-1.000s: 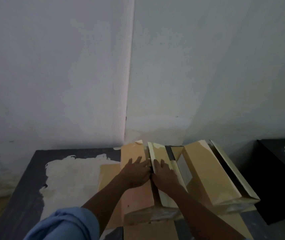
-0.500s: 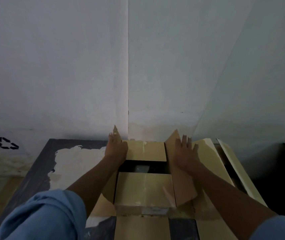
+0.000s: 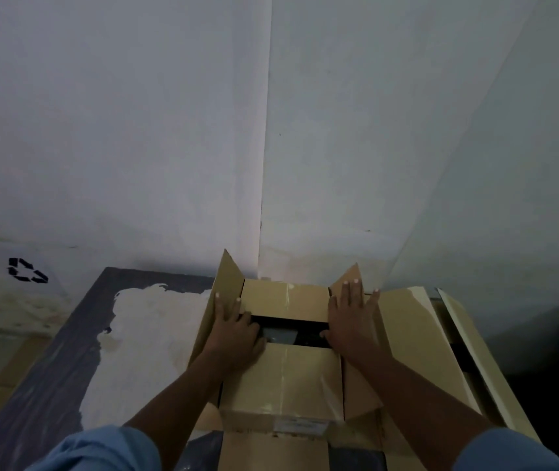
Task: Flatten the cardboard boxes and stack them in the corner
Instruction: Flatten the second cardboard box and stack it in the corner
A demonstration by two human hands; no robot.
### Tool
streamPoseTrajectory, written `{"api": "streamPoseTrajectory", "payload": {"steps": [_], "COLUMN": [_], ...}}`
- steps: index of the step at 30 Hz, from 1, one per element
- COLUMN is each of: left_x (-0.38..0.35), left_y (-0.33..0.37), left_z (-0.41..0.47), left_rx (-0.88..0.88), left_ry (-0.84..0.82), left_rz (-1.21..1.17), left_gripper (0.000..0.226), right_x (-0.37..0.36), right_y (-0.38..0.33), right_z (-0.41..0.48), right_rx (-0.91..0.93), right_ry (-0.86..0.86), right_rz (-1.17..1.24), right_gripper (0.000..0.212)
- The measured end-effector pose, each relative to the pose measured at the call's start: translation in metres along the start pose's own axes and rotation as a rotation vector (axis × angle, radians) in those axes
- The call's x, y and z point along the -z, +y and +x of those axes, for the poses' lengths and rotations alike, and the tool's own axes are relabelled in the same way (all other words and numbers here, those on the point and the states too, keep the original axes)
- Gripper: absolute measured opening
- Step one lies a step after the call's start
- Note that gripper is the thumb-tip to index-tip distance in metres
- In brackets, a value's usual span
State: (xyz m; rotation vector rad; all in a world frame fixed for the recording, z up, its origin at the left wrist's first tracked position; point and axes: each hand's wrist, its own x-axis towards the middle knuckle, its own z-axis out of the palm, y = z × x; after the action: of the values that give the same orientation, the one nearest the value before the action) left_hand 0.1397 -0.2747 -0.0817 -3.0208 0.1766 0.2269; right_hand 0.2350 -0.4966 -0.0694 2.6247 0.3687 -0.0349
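Left grip point(image 3: 234, 329), right grip point(image 3: 351, 317) on box point(image 3: 284, 385)

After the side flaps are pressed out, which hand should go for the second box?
Right, probably. The right hand lies flat on the right flap, next to the second box; the left hand presses the left flap on the opposite side.

The box point(image 3: 257, 399) is matt tan cardboard; a strip of glossy clear tape point(image 3: 284, 372) runs down its flaps, wrinkled at one side; the carton point(image 3: 414, 334) beside it is the same dull cardboard, paler-faced; the walls point(image 3: 135, 130) are smooth matt paint; the floor point(image 3: 64, 355) is dark, with a rough chalky patch point(image 3: 142, 334); the sleeve point(image 3: 101, 450) is soft blue cloth.
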Motion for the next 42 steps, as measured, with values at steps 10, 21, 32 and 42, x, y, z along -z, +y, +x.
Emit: {"api": "streamPoseTrajectory", "payload": {"steps": [10, 21, 32, 42], "left_x": [-0.001, -0.002, 0.013, 0.020], "left_y": [-0.024, -0.020, 0.007, 0.020], "left_z": [-0.019, -0.039, -0.063, -0.080], "left_rx": [0.033, 0.145, 0.316, 0.260], "left_ry": [0.187, 0.218, 0.242, 0.257], "left_rz": [-0.110, -0.234, -0.369, -0.577], "left_gripper": [0.085, 0.070, 0.077, 0.022], "right_x": [0.007, 0.003, 0.020, 0.019], "right_y": [-0.006, -0.015, 0.017, 0.016], "right_z": [0.031, 0.026, 0.046, 0.069], "right_rx": [-0.011, 0.011, -0.100, -0.143], "right_ry": [0.039, 0.043, 0.019, 0.136], "right_rz": [0.049, -0.045, 0.435, 0.842], "right_gripper": [0.069, 0.075, 0.050, 0.045]}}
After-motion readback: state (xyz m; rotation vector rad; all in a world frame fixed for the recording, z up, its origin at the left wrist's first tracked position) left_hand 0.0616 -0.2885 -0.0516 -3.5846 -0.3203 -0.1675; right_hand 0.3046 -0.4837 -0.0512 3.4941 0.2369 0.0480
